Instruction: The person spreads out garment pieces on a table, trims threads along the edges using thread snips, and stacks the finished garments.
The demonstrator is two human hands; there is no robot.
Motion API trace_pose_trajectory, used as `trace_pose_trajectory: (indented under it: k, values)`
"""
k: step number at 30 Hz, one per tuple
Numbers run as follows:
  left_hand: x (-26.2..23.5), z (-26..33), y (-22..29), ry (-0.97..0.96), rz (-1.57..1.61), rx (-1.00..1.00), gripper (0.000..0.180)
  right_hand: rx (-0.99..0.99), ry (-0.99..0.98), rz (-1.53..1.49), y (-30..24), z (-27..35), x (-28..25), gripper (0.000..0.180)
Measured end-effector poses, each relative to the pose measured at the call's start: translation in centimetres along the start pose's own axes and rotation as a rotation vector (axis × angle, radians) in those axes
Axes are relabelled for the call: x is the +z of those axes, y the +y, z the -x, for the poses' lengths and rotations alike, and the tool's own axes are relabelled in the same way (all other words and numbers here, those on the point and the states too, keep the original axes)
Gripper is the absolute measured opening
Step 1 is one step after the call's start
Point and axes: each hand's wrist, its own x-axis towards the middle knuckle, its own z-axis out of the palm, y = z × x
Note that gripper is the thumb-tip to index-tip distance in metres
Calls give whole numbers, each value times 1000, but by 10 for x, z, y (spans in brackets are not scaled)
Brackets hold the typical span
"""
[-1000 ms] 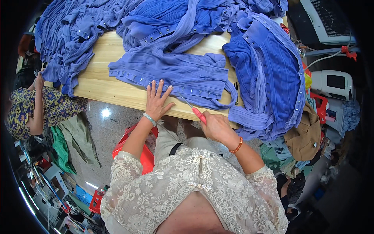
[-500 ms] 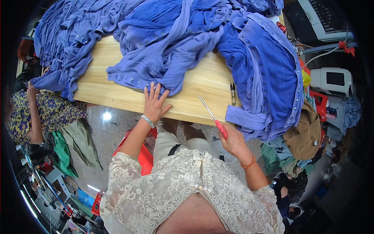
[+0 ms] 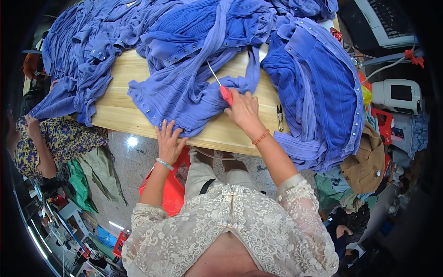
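My right hand [image 3: 244, 109] is closed round the red handle of a screwdriver [image 3: 225, 93], its long thin metal shaft reaching over the middle garment [image 3: 184, 99]. That garment is blue, crinkled and lies bunched on the table with a row of metal snaps along its lower left edge. My left hand [image 3: 170, 141] lies with fingers spread on the snapped edge, near the front of the table. Another blue garment [image 3: 330, 87], its snap-lined edge curving down the right side, rests to the right. Between them are small black thread snips [image 3: 279, 117].
More blue garments [image 3: 80, 51] are heaped on the pale wooden table [image 3: 124, 104] at the left. A co-worker in a flowered garment [image 3: 60, 143] handles that pile's edge. A red stool [image 3: 168, 191] stands below; a brown cloth [image 3: 364, 161] hangs at the right.
My right hand has moved forward and left with the screwdriver, from the table's front edge to over the middle garment. The garment's snapped edge has turned downward under my left hand.
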Motion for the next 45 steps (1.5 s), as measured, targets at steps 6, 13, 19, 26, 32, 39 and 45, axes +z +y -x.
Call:
trace_pose_trajectory:
  k: [6,13,19,26,32,39,45]
  values:
    - [0,-18,-37,148,22,-140,26,-12,-236,91,-7,-6,22,25]
    - [-2,-43,-40,138,37,-30,29,402,-681,-513,30,6,-65,41]
    - [-4,-51,-9,167,1,-48,31,369,-291,19,72,17,-45,26]
    - [10,-30,64,26,201,222,58,198,-434,-240,48,71,-59,21]
    - [27,-69,95,64,602,-132,65,107,-550,-77,37,92,-66,20]
    - [41,-42,99,-86,454,304,40,133,-518,-154,50,105,-80,17]
    - [39,3,96,-145,342,293,51,22,-636,-31,46,118,-85,16]
